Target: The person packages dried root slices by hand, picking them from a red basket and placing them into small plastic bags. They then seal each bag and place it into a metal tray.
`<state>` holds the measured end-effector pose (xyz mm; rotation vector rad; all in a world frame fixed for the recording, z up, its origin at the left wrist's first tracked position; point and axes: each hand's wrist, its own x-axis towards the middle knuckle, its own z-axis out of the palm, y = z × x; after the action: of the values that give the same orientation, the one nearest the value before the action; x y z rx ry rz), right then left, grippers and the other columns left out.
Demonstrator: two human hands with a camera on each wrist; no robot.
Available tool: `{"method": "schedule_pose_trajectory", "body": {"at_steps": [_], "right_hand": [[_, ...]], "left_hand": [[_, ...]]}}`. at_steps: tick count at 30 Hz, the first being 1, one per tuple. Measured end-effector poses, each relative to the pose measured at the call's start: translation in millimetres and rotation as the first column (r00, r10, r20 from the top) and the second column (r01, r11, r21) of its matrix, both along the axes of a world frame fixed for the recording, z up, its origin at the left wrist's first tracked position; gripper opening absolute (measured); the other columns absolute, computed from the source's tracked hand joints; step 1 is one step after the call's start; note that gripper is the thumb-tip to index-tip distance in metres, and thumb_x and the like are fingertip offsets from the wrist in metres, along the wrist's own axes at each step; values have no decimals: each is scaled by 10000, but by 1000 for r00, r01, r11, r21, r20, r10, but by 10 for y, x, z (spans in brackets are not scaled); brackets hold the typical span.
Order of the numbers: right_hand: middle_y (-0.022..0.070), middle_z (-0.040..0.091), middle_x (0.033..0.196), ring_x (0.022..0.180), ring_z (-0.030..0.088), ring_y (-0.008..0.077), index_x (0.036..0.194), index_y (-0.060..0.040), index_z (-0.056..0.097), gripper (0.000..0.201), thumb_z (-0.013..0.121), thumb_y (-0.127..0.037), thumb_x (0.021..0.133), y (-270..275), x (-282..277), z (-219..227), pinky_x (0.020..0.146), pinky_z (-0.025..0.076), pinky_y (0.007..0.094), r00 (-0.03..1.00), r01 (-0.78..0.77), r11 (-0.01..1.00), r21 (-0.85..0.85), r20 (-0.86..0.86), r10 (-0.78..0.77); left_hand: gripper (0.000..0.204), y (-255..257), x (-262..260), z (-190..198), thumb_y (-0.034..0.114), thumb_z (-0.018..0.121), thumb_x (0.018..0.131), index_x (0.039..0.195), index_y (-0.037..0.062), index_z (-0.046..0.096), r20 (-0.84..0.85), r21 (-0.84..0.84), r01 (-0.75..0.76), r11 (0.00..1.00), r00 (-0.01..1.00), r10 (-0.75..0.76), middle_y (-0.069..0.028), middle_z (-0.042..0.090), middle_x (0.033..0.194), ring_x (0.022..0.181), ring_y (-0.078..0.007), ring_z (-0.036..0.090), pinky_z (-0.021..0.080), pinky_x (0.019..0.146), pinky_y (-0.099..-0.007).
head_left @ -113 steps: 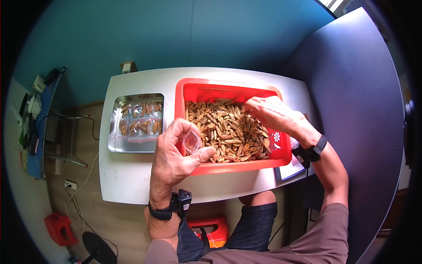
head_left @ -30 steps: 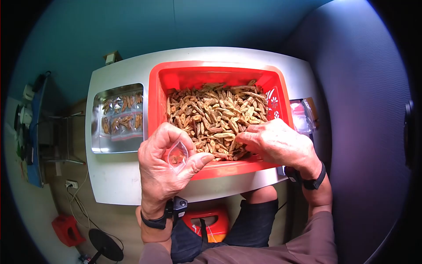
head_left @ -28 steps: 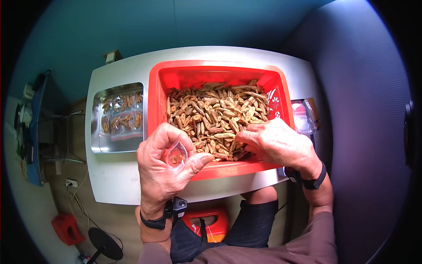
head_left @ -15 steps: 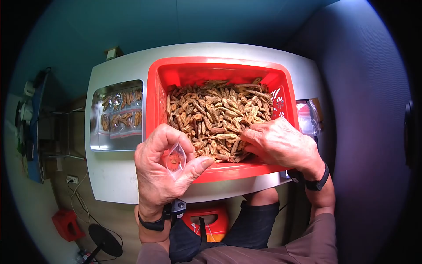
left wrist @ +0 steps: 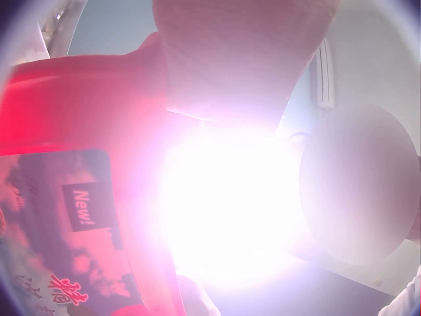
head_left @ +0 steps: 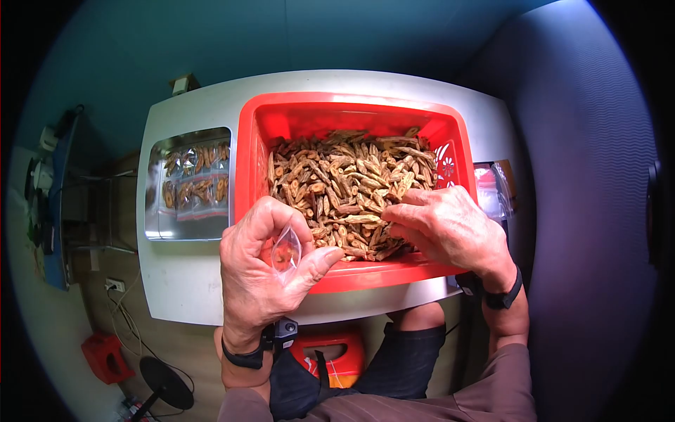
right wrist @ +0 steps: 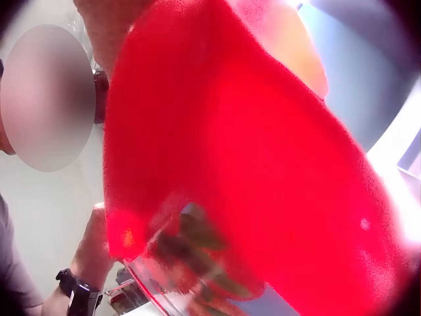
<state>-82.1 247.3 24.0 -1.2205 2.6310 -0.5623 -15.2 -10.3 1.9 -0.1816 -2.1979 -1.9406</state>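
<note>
In the head view, a red plastic basket (head_left: 351, 100) holds a heap of dried root slices (head_left: 351, 172), brown with paler cut faces. My left hand (head_left: 254, 278) holds a small clear zip bag (head_left: 286, 254) upright over the basket's front left corner. The bag's mouth gapes between curled fingers and thumb, and small orange-brown bits show inside. My right hand (head_left: 450, 228) reaches over the front right rim, fingers bent down onto the slices. Its fingertips are partly hidden, so I cannot tell if they pinch a slice. Glare and red plastic fill much of both wrist views.
Left of the basket, a metal tray (head_left: 184, 231) holds several filled zip bags (head_left: 200, 193) in two rows. Clear plastic packaging (head_left: 494, 193) lies right of the basket on the white table (head_left: 183, 281). A dark padded panel (head_left: 583, 211) borders the right side.
The right hand has come from the basket's back right to its front right, among the slices. The left hand keeps the bag held up. The head view has shifted and brought the basket closer.
</note>
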Motion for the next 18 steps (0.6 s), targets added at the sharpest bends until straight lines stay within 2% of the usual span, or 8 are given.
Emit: {"method": "schedule_pose_trajectory", "body": {"at_steps": [3, 5, 6, 8, 9, 11, 16, 18], "right_hand": [[122, 662, 837, 759, 675, 328, 1021, -61, 661, 151, 649, -116, 881, -123, -30, 22, 642, 511, 398, 996, -49, 996, 80, 74, 43], [130, 669, 864, 787, 679, 321, 1076, -75, 655, 198, 634, -100, 881, -149, 13, -163, 653, 509, 411, 993, -83, 996, -44, -85, 79], [150, 682, 895, 817, 679, 328, 1121, -82, 647, 241, 629, -88, 880, -234, -6, -67, 670, 511, 433, 998, -59, 992, 111, 10, 58], [156, 678, 897, 816, 676, 338, 1122, -79, 648, 249, 632, -83, 874, -235, -12, -156, 675, 514, 434, 998, -60, 996, 67, -27, 62], [163, 675, 898, 815, 672, 349, 1124, -76, 649, 256, 635, -79, 869, -229, -16, -200, 680, 517, 436, 997, -57, 998, 19, -60, 58], [157, 659, 904, 825, 665, 356, 1129, -64, 651, 270, 657, -76, 859, -237, -27, -199, 682, 523, 445, 998, -56, 998, 26, -31, 57], [135, 634, 935, 875, 647, 356, 1084, -52, 654, 239, 675, -57, 846, -322, 2, -88, 714, 533, 450, 997, -58, 998, -4, -46, 58], [158, 626, 941, 815, 665, 360, 1081, -42, 656, 254, 667, -72, 829, -341, -35, -117, 696, 542, 451, 994, -110, 994, 28, -4, 110]], "left_hand": [[337, -1, -5, 0, 51, 887, 711, 799, 71, 562, -22, -14, 8, 1000, 1000, -8, 9, 555, 673, 592, -62, 519, 424, 546, -224], [336, -5, -2, 13, 55, 885, 713, 797, 71, 561, 18, 1, 3, 1000, 1000, -3, 5, 550, 682, 591, -65, 507, 419, 545, -230], [336, -16, 4, 28, 55, 885, 713, 797, 71, 561, 13, 4, 0, 1000, 1000, 0, 5, 550, 682, 591, -65, 507, 419, 545, -230], [322, -32, 22, 59, -9, 841, 729, 837, 66, 546, 88, -8, 47, 999, 995, -46, -4, 604, 776, 717, -56, 556, 463, 667, -214], [322, -26, 21, 54, -9, 841, 729, 837, 66, 546, 83, -3, 43, 999, 996, -43, -4, 604, 776, 717, -56, 556, 463, 667, -214], [331, -6, 3, 22, 56, 880, 720, 799, 73, 559, 66, 32, 18, 999, 998, -20, 3, 550, 716, 626, -65, 519, 424, 555, -232], [316, -26, -11, 28, 65, 867, 740, 792, 77, 556, 63, 56, 39, 998, 997, -43, 15, 528, 715, 608, -62, 484, 400, 538, -236], [311, -35, -15, 23, 64, 864, 744, 791, 77, 557, 46, 62, 42, 997, 998, -45, 15, 528, 716, 609, -63, 480, 397, 537, -237]]}}
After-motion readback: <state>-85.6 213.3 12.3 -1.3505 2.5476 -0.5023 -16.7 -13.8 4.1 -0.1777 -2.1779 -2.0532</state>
